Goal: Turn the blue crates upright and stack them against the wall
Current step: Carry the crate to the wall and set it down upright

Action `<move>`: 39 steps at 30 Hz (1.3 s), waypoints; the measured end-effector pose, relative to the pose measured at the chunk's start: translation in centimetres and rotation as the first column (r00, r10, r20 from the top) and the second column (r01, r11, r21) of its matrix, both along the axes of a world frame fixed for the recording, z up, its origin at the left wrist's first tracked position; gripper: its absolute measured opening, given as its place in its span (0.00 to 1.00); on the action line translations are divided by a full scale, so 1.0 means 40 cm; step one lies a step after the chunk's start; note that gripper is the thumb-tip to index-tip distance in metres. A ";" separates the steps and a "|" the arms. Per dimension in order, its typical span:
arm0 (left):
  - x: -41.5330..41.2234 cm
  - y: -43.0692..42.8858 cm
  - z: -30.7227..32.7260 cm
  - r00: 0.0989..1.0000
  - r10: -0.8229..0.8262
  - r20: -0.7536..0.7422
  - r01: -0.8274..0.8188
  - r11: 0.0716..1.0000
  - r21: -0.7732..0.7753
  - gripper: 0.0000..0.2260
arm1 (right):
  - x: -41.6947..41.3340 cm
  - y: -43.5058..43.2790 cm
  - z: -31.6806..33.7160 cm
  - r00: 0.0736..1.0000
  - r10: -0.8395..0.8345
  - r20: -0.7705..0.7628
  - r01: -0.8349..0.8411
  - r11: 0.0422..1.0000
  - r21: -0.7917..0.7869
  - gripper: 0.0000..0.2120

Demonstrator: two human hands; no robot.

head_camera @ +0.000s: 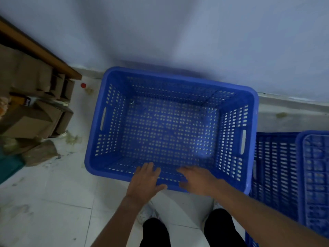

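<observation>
Blue perforated plastic crate stands upright mid-frame by the pale wall; left hand and right hand, grips apart, press its near rim, probably shoving it flush.

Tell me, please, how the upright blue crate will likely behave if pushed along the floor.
Probably light: the upright crate is empty and perforated all over. It should slide readily on the smooth floor tiles. Its broad flat base makes tipping unlikely.

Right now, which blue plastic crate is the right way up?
The perforated blue plastic crate in the middle, touched by the left hand and right hand: its open top faces up. The slatted blue crate at right shows its base.
</observation>
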State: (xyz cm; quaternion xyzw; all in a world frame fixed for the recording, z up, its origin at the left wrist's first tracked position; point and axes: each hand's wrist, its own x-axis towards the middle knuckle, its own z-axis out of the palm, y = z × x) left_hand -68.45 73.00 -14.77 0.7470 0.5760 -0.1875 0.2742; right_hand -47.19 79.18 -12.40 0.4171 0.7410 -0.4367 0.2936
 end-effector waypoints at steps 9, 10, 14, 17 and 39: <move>-0.033 -0.028 -0.045 0.993 -0.118 -0.031 0.118 0.993 -0.017 0.38 | 0.101 -0.138 -0.062 0.983 0.146 0.112 -0.153 0.987 0.056 0.26; -0.031 -0.032 -0.051 0.991 -0.130 -0.034 0.130 0.991 -0.015 0.37 | 0.102 -0.140 -0.066 0.981 0.159 0.110 -0.168 0.983 0.070 0.26; -0.026 -0.029 -0.051 0.986 -0.161 -0.048 0.163 0.985 0.049 0.31 | 0.104 -0.128 -0.065 0.980 0.170 0.105 -0.182 0.976 0.118 0.25; -0.020 -0.006 -0.044 0.987 -0.158 -0.042 0.160 0.985 0.058 0.28 | 0.108 -0.113 -0.058 0.982 0.154 0.107 -0.168 0.976 0.142 0.25; -0.009 0.072 0.134 0.997 0.011 -0.082 -0.014 1.000 -0.028 0.25 | 0.151 -0.073 0.068 0.965 -0.104 0.240 0.080 0.991 0.107 0.26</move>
